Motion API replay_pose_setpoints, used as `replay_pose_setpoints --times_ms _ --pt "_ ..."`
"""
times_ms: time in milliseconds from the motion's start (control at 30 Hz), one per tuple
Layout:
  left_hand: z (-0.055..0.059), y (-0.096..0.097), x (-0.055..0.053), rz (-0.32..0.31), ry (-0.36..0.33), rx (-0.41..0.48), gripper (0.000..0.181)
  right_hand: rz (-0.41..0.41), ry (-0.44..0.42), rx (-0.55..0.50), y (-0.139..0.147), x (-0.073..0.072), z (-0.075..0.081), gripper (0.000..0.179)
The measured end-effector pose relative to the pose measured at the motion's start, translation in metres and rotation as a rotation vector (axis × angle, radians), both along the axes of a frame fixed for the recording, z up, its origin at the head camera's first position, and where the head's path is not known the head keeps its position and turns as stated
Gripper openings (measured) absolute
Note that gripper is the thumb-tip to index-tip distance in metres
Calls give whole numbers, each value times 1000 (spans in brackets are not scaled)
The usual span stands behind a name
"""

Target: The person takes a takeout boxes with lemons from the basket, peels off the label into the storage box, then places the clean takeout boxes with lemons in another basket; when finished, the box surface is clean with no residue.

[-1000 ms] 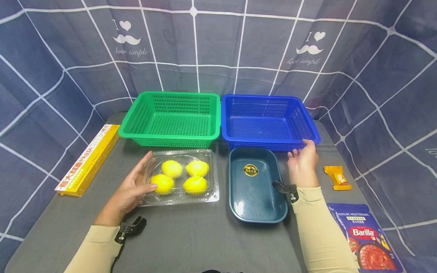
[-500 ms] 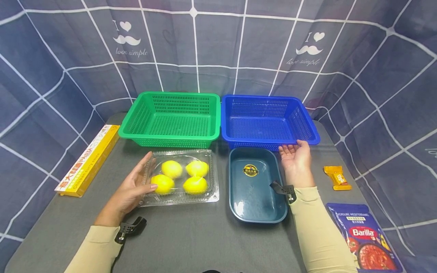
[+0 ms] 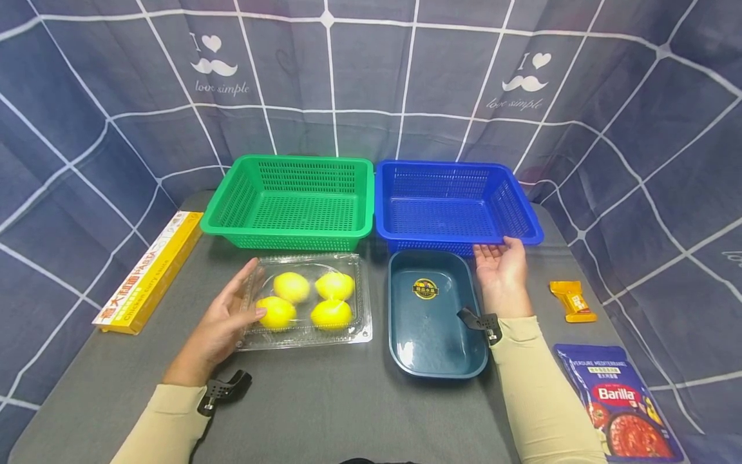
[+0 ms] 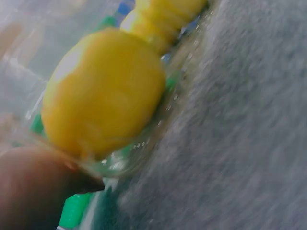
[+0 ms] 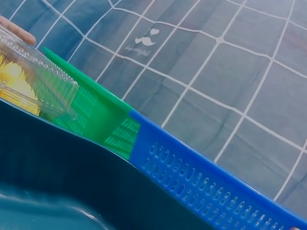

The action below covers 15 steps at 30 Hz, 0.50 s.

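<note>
My left hand [image 3: 216,327] grips the left side of a clear plastic clamshell box [image 3: 306,340], thumb over its lid edge. Several lemons [image 3: 292,287] lie inside; in the left wrist view a lemon [image 4: 103,93] looms large and blurred beside the thumb [image 4: 33,184]. My right hand [image 3: 505,277] holds the front rim of the blue basket [image 3: 446,243] near its right corner, palm up, thumb at the rim and fingers under it. Only a fingertip of it shows at the lower right of the right wrist view. A dark teal tub [image 3: 437,335] stands between the hands.
A green basket [image 3: 290,233] adjoins the blue one at the back. A yellow pasta box [image 3: 152,274] lies at the left, an orange-wrapped snack [image 3: 572,301] and a Barilla sauce pouch [image 3: 620,399] at the right. A patterned curtain [image 3: 371,71] surrounds the table [image 3: 324,406].
My right hand has shifted left along the blue basket's front, and its fingers have come up under the rim. The left hand and the lemon box stay nearly still.
</note>
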<state>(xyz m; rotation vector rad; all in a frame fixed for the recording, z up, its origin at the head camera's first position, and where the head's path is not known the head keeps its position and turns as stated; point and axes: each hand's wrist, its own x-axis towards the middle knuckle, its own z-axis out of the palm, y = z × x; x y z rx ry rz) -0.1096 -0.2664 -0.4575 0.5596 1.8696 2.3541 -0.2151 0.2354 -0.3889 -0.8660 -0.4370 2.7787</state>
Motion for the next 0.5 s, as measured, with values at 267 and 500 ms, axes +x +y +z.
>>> replay_pose_setpoints --times_ms 267,500 --pt "4 14 4 174 -68 65 82 -11 7 10 -1 1 0 41" --pt "12 26 13 280 -97 179 81 -17 31 6 -2 0 -2 39"
